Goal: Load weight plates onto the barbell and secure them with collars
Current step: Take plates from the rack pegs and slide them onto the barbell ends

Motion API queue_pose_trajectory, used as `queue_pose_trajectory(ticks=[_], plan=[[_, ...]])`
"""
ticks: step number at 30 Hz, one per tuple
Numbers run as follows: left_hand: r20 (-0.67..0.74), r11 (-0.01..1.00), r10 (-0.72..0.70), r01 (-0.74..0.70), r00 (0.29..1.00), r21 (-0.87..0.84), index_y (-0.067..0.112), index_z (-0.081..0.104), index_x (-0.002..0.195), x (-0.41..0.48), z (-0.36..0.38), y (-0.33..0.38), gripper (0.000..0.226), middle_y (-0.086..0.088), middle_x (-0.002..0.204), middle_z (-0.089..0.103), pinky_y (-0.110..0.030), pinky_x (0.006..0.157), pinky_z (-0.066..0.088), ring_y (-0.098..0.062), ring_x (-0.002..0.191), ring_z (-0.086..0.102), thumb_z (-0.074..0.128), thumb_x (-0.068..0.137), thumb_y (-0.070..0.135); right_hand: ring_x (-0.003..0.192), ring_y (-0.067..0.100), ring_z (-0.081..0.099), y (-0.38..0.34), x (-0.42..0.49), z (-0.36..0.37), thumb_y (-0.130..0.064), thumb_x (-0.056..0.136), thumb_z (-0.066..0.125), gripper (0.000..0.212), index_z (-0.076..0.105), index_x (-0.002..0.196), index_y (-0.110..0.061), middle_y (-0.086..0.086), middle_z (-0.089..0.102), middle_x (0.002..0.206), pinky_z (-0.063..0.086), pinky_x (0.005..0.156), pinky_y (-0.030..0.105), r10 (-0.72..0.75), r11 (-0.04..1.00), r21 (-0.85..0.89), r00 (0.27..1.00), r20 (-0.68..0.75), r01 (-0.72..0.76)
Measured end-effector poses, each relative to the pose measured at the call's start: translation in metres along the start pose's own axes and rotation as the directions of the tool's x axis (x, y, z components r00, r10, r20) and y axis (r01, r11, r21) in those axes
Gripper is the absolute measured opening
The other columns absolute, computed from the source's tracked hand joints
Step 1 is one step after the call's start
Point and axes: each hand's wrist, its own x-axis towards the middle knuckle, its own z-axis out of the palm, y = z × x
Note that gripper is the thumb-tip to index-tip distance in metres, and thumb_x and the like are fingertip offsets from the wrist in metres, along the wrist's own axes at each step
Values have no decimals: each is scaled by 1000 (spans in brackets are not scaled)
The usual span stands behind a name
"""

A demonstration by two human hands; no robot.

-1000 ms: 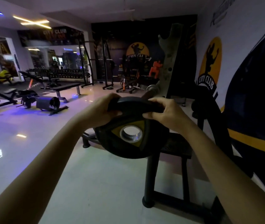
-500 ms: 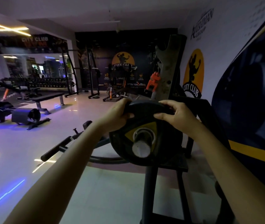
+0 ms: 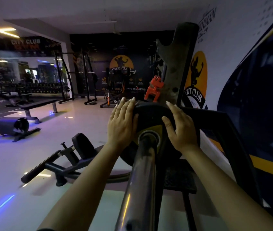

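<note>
Now weight plate (image 3: 150, 117) sits on barbell sleeve (image 3: 140, 177); both hands flat against it.

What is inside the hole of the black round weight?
The shiny barbell goes through the hole of the weight plate. The left hand and right hand lie flat on the plate. Whatever is behind the plate is covered.

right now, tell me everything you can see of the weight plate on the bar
The weight plate is a round black disc, rubber-coated by its look, with a yellow patch round a metal-ringed centre hole. It stands upright, facing the camera, threaded on the barbell sleeve, which runs through that hole. The left hand lies flat on its left side and the right hand on its right, fingers straight. Its lower edge is in shadow.
</note>
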Motion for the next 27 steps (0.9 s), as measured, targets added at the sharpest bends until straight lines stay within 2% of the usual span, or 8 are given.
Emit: queue_pose_trajectory(ticks=[4, 10, 15, 18, 21, 27], plan=[[-1, 998, 39, -39, 999, 48, 5, 36, 133, 20, 40, -18, 50, -19, 132, 51, -37, 109, 21, -32, 132, 35, 19, 98, 35, 126, 30, 46, 36, 13, 29, -39, 95, 38, 50, 44, 133, -7, 14, 54, 131, 43, 98, 43, -19, 997, -75, 999, -45, 16], [-15, 995, 38, -36, 999, 94, 4, 37, 133, 39, 76, -34, 51, -20, 133, 50, -36, 110, 19, -32, 132, 35, 21, 97, 36, 131, 29, 38, 73, 32, 59, -42, 95, 35, 52, 41, 134, -7, 12, 50, 135, 35, 104, 47, -44, 977, -211, 994, -100, 22], [-30, 992, 43, -39, 999, 121, 3, 38, 132, 43, 83, -39, 48, -20, 134, 49, -37, 111, 19, -32, 132, 34, 33, 93, 31, 132, 27, 38, 77, 35, 65, -40, 95, 36, 50, 41, 134, -8, 12, 51, 135, 29, 106, 44, -75, 963, -267, 985, -154, 32], [-4, 990, 24, -23, 1000, 142, 2, 36, 134, 41, 78, -35, 52, -19, 139, 43, -36, 112, 15, -29, 136, 28, 32, 93, 34, 136, 25, 29, 72, 35, 59, -42, 94, 35, 53, 39, 136, -8, 12, 46, 140, 25, 108, 47, -33, 966, -258, 993, -115, 2], [-6, 988, 7, -6, 1000, 154, 3, 32, 137, 35, 63, -30, 57, -19, 144, 37, -39, 112, 17, -25, 137, 21, 32, 93, 39, 138, 24, 23, 59, 34, 46, -40, 92, 40, 57, 36, 137, -6, 13, 40, 144, 22, 111, 47, -55, 962, -272, 996, -74, 33], [-27, 967, 135, -126, 990, 220, 6, 31, 136, 8, -6, -4, 54, -19, 143, 37, -41, 112, 19, -26, 137, 22, 33, 93, 38, 138, 25, 23, -5, 8, 5, -31, 89, 49, 57, 34, 137, -6, 14, 40, 143, 22, 112, 48, -141, 958, -260, 987, -76, 117]])
